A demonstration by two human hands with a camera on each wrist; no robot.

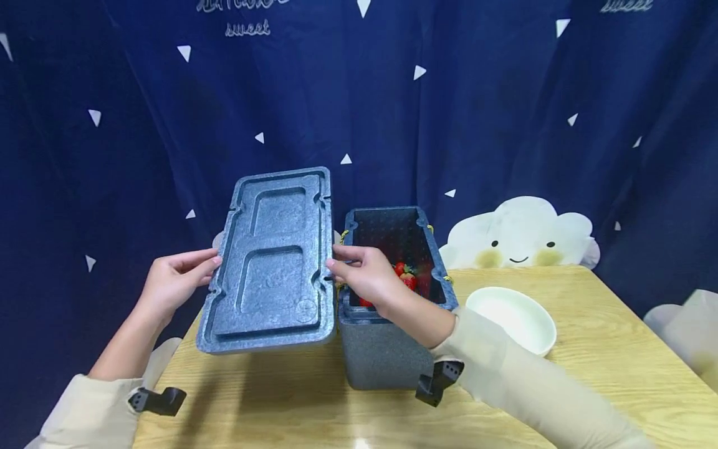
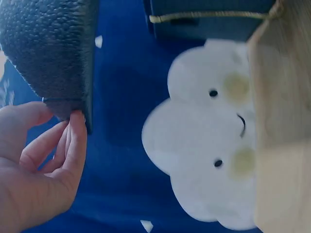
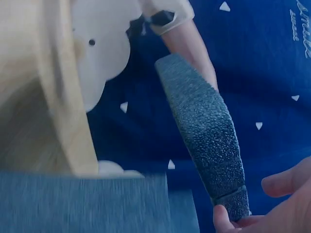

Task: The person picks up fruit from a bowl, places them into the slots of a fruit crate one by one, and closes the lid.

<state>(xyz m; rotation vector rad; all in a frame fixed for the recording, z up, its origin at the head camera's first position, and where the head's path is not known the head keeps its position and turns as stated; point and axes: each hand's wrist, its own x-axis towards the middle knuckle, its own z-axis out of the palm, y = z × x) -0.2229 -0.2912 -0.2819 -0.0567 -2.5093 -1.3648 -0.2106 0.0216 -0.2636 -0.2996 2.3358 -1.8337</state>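
Observation:
A blue-grey foam lid (image 1: 275,249) is held up above the left of the table, tilted so its recessed underside faces the head camera. My left hand (image 1: 179,280) pinches its left edge between thumb and fingers. On the opposite long edge, my right hand (image 1: 367,274) grips the lid near a notch. The matching foam box (image 1: 387,355) stands uncovered just right of the lid, partly behind my right hand and forearm. Inside it lie several red strawberries (image 1: 408,280). In the left wrist view the lid's rough outer face (image 2: 48,53) meets my fingertips.
A white oval bowl (image 1: 513,318) sits on the wooden table (image 1: 606,330) right of the box. Yellow cord (image 1: 447,279) shows at the box's sides. Behind the table hangs a dark blue curtain (image 1: 381,112), with a smiling white cloud cushion (image 1: 518,234) at the table's back edge.

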